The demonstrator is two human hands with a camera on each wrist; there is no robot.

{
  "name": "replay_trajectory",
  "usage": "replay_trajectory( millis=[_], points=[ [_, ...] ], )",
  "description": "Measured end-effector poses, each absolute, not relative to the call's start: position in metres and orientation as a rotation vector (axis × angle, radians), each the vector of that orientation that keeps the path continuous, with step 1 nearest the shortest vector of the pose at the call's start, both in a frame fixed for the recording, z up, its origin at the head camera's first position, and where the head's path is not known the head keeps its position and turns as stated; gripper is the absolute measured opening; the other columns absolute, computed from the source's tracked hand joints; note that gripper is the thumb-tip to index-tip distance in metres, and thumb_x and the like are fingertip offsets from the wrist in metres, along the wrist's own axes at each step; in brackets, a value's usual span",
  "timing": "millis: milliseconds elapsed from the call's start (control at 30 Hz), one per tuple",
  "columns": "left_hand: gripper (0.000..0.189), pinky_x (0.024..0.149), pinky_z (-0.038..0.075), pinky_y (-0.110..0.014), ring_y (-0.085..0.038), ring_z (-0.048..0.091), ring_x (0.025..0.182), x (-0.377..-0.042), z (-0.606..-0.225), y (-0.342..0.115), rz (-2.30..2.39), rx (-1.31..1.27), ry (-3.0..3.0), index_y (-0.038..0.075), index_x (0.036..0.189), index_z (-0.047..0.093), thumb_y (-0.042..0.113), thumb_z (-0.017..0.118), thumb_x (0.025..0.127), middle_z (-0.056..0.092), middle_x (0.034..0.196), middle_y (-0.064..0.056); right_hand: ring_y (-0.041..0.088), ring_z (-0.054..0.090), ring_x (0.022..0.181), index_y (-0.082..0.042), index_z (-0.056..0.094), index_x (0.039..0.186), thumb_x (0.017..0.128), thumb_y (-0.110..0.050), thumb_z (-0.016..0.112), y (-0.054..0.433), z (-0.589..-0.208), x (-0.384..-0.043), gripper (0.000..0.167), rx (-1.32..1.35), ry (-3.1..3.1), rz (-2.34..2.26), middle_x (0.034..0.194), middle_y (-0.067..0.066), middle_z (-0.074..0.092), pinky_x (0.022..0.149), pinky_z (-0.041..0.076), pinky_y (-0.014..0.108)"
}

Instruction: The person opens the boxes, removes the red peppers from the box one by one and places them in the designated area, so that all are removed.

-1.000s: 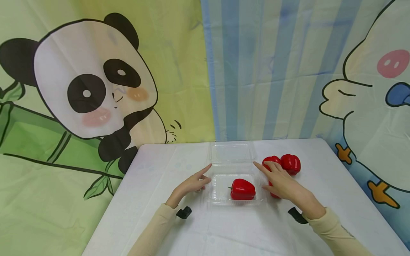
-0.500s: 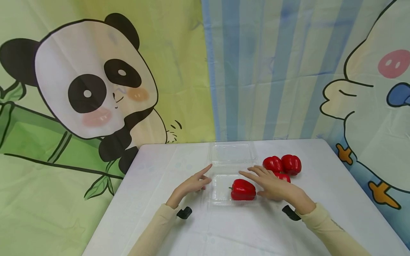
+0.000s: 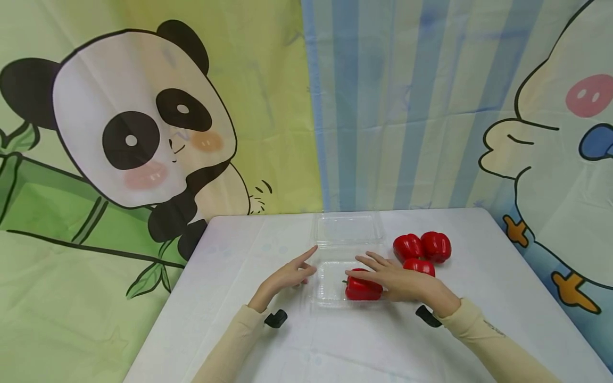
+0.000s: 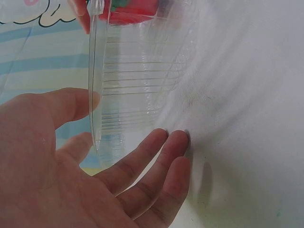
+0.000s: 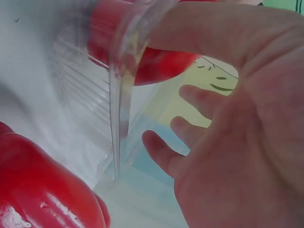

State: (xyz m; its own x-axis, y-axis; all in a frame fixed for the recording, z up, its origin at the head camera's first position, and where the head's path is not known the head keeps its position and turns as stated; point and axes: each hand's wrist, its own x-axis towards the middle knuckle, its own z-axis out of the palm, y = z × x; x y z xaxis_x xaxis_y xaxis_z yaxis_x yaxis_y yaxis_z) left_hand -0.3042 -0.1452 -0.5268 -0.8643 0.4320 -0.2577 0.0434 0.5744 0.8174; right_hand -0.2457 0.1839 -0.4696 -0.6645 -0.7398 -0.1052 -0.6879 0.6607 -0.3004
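Observation:
A clear plastic clamshell box (image 3: pixel 328 279) lies on the white table with its lid folded back. One red bell pepper (image 3: pixel 360 291) with a green stem sits in the tray, towards the right. My left hand (image 3: pixel 287 274) is at the tray's left side; in the left wrist view its thumb (image 4: pixel 76 105) meets the rim and its loosely bent fingers lie beside the wall. Over the right rim reaches my right hand (image 3: pixel 402 280), fingers spread above the pepper and partly covering it. In the right wrist view its thumb overlaps that pepper; firm contact is unclear.
Three more red bell peppers stand in a cluster right of the box: a back left one (image 3: pixel 407 246), a back right one (image 3: pixel 437 246) and a front one (image 3: pixel 419 266). The lid (image 3: pixel 348 229) stretches towards the table's back edge, before a cartoon-printed curtain (image 3: pixel 364 106).
From beside the peppers on the right, my right hand has moved left over the tray, uncovering the front pepper of the cluster. The left hand and the box have stayed put.

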Motion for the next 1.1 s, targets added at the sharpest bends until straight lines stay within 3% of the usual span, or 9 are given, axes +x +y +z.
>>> replay_trajectory(
  millis=[200,467,600,833,1100],
  points=[
    [0.065,0.065,0.044,-0.032,-0.021,0.062,0.080,-0.3041,-0.5267,-0.1450,1.205,0.387,2.380,0.042,0.158,0.024,0.038,0.056,0.102,0.063,0.125,-0.013,0.045,0.016,0.151,-0.033,0.035,0.156,0.078,-0.002,0.080,0.1830,-0.4718,-0.2467,0.096,-1.136,2.646,-0.311,0.164,0.012,0.028,0.101,0.044,0.066],
    [0.065,0.065,0.045,-0.032,-0.021,0.062,0.080,-0.3043,-0.5256,-0.1443,1.200,0.401,2.389,0.042,0.159,0.024,0.038,0.055,0.102,0.063,0.124,-0.013,0.043,0.020,0.150,-0.037,0.033,0.156,0.078,-0.001,0.080,0.1782,-0.4719,-0.2463,0.098,-1.076,2.628,-0.323,0.161,0.011,0.035,0.109,0.034,0.069],
    [0.065,0.064,0.045,-0.032,-0.022,0.062,0.080,-0.3048,-0.5255,-0.1443,1.205,0.408,2.386,0.042,0.159,0.024,0.038,0.055,0.102,0.063,0.124,-0.013,0.040,0.022,0.150,-0.039,0.035,0.155,0.077,-0.003,0.082,0.1777,-0.4719,-0.2481,0.098,-1.037,2.629,-0.329,0.159,0.009,0.037,0.109,0.036,0.066],
    [0.065,0.064,0.044,-0.032,-0.022,0.062,0.079,-0.3049,-0.5247,-0.1446,1.214,0.408,2.375,0.041,0.159,0.024,0.036,0.055,0.103,0.062,0.125,-0.013,0.039,0.030,0.146,-0.037,0.039,0.153,0.074,-0.007,0.086,0.1780,-0.4721,-0.2512,0.097,-1.012,2.640,-0.354,0.152,0.007,0.045,0.096,0.053,0.054],
    [0.065,0.064,0.043,-0.032,-0.022,0.061,0.080,-0.3045,-0.5273,-0.1463,1.215,0.399,2.369,0.042,0.159,0.024,0.037,0.056,0.102,0.062,0.125,-0.013,0.032,0.040,0.137,-0.036,0.042,0.151,0.074,-0.009,0.088,0.1808,-0.4758,-0.2503,0.094,-1.048,2.671,-0.384,0.144,0.005,0.051,0.087,0.058,0.044]
  ],
)
